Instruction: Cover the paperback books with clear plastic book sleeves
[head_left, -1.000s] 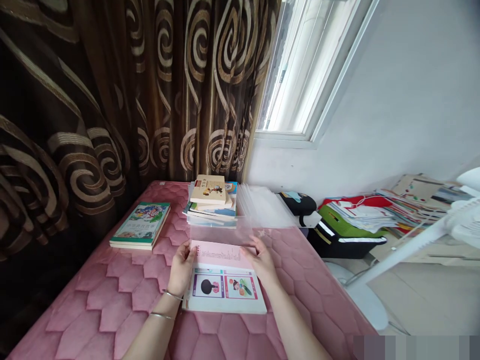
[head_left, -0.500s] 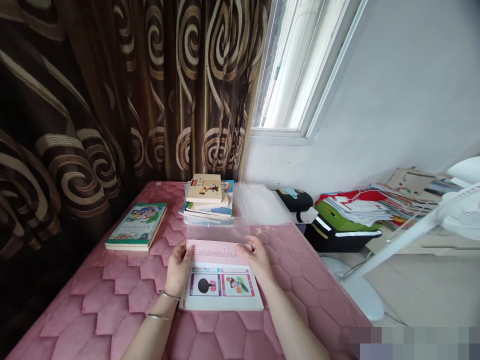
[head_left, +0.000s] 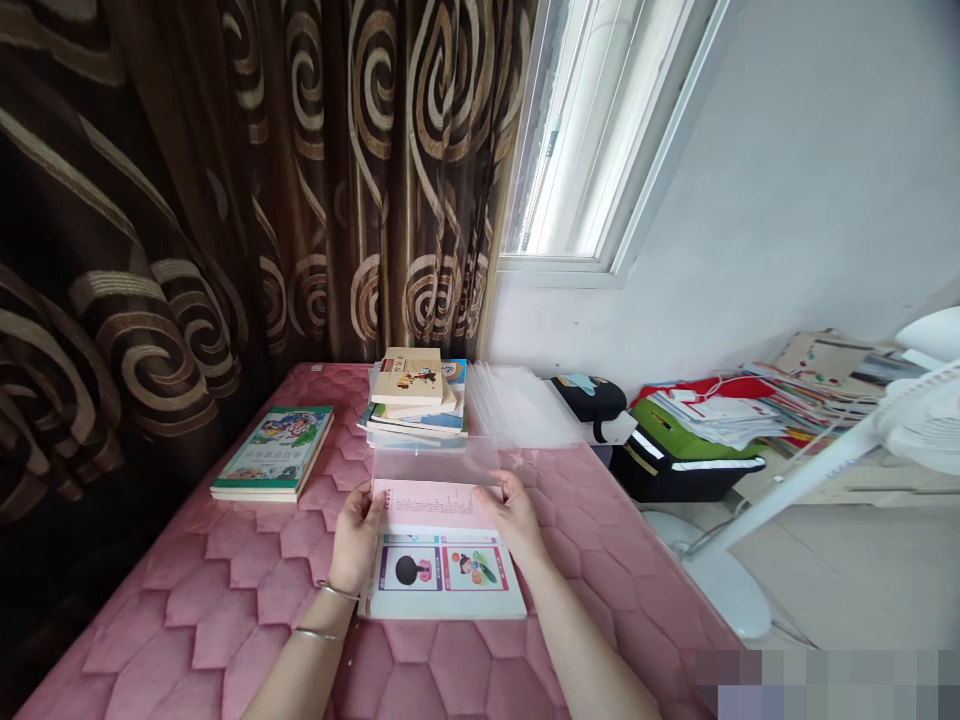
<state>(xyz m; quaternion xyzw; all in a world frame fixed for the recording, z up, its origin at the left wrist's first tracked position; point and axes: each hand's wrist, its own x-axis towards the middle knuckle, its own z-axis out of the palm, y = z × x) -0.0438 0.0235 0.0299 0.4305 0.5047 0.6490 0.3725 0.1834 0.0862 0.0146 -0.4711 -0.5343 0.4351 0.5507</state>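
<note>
In front of me a book [head_left: 450, 600] lies on the pink quilted bed, showing coloured picture panels. Over its upper part is a pink printed cover [head_left: 431, 508], pinched at its left edge by my left hand [head_left: 356, 530]. My right hand [head_left: 516, 515] grips the right edge of that cover, thumb on top. A clear plastic book jacket [head_left: 435, 458] reaches past the cover's far edge, between the hands; whether the cover sits inside it I cannot tell.
Beyond the jacket stands a stack of books [head_left: 409, 380], with clear plastic jackets [head_left: 517, 405] to its right. Two green-edged books [head_left: 274, 450] lie at the left. A white fan [head_left: 810, 490] and a black-green bag [head_left: 682, 460] are beyond the bed's right edge.
</note>
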